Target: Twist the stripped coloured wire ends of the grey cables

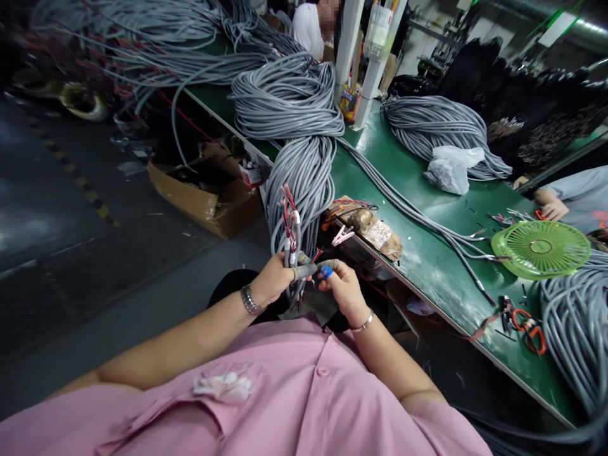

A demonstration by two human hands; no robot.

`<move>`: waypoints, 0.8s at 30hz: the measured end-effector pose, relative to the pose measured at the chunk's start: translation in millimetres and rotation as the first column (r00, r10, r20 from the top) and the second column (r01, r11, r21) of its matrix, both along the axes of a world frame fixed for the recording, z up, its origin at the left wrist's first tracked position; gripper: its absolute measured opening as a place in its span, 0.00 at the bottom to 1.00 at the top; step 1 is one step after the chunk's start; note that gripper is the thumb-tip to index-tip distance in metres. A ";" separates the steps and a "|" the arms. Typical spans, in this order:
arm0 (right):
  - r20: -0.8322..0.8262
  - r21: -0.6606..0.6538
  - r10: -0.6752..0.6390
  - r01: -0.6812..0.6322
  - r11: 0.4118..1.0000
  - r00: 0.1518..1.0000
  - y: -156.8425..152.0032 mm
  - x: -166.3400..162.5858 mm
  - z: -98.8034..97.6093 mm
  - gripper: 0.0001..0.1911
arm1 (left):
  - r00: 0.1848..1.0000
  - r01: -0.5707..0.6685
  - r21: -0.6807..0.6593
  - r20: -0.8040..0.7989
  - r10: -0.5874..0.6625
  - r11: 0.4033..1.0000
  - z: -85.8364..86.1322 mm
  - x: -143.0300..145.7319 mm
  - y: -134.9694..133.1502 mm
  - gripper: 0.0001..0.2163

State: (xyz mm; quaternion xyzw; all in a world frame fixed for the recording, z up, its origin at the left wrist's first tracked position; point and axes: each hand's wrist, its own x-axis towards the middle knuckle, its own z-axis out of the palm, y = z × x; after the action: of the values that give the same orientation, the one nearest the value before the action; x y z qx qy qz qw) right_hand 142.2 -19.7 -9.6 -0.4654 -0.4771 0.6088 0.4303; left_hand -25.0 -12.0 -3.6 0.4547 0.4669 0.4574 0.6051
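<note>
My left hand [275, 278] is closed round the ends of several grey cables, whose stripped red, green and white wires [289, 218] stick up above the fist. My right hand [346, 291], with a blue wrap on one finger, is pinched close beside it. Its fingertips are at the thin wires of a cable end, but what exactly lies between them is too small to make out. From the table edge a thick hank of grey cables [304, 183] hangs down just beyond my hands. A pink clip [342, 235] stands at the table edge nearby.
Coiled grey cables [285, 95] are heaped on the green table [408, 221]. A lime-green fan [541, 247], orange-handled scissors [529, 330] and a plastic bag [453, 168] lie to the right. Another person's hand [551, 204] is at the far side. A cardboard box [190, 196] sits on the floor left.
</note>
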 end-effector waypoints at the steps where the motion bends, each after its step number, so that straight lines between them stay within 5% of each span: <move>1: 0.011 0.039 -0.028 0.028 0.999 1.000 1.4 -0.3 2.1 0.14 | 1.000 -0.003 -0.007 -0.010 0.003 1.000 -0.4 1.2 0.2 0.11; 7: 0.060 0.070 -0.037 0.033 0.997 0.998 9.3 -7.8 10.8 0.12 | 0.990 0.028 0.016 -0.135 -0.026 0.999 -5.2 4.2 2.3 0.10; 13: -0.150 -0.066 -0.059 0.049 0.997 0.987 10.0 -6.9 8.1 0.10 | 0.980 0.150 0.029 -0.136 -0.145 0.988 -1.9 -1.6 -0.3 0.09; 24: -0.191 -0.006 -0.112 0.113 0.994 0.975 4.4 -8.3 5.2 0.06 | 0.998 -0.050 0.055 -0.022 0.052 0.997 -8.6 5.3 -2.1 0.09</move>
State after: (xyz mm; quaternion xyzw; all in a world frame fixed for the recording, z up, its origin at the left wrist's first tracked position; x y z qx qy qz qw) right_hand 133.9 -15.3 -4.4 -0.4300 -0.4080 0.6242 0.5089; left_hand -19.8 -14.1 -12.2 0.4644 0.4728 0.4799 0.5749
